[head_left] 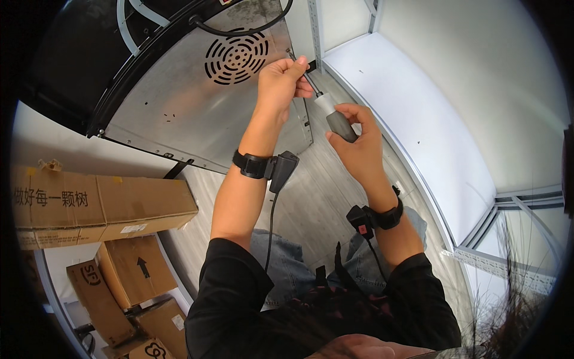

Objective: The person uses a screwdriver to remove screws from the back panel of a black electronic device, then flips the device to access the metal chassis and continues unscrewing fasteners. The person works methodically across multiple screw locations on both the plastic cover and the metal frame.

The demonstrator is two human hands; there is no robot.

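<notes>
Right hand [365, 149]: fingers and thumb wrapped round grey handle of screwdriver [339, 124], handle just right of the metal panel [191, 113]. Left hand [280, 88]: thumb and forefinger pinching the shaft near the panel's upper right edge; whether the tip touches the panel, cannot tell. Slotted vent [237, 57]: in panel's upper part. White shelf [412, 119]: right of panel. Long cardboard box [140, 200]: below panel, to its left.

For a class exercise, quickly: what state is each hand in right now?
Left hand: closed, pinching the screwdriver shaft.
Right hand: closed, holding the screwdriver's gray handle.
</notes>
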